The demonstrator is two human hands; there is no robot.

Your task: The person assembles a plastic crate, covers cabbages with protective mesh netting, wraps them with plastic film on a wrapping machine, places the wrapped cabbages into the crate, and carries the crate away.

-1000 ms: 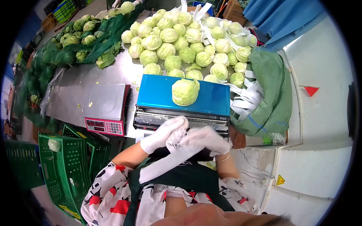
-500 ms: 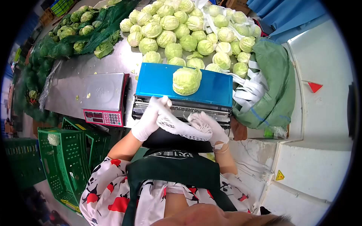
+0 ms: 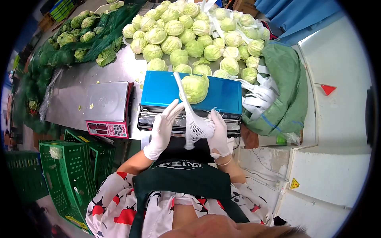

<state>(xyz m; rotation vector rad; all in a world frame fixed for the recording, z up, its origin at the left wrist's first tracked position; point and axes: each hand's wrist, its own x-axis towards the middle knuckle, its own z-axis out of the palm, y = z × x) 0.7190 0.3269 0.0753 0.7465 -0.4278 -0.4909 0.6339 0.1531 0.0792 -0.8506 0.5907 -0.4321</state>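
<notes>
My left hand (image 3: 163,129), in a white glove, is open beside the machine's front edge, fingers stretched out and pointing up and right. A white foam net sleeve (image 3: 196,126) hangs from my gloved right hand (image 3: 219,135), which is closed on its right side. The sleeve's narrow end swings up over the blue-topped machine (image 3: 158,85), overlapping the left edge of a pale green cabbage (image 3: 196,88). That cabbage rests on the blue top, touched by neither hand.
Many cabbages (image 3: 170,43) are piled behind the machine. A red-edged scale (image 3: 107,105) stands to the left, with green crates (image 3: 65,170) below it. Green netting (image 3: 107,29) holds more cabbages at the far left. White sleeves (image 3: 260,95) lie by a green sack (image 3: 287,91) at right.
My left hand has let go of the sleeve and its fingers have straightened. The sleeve, stretched sideways between both hands before, now dangles lengthwise from my right hand.
</notes>
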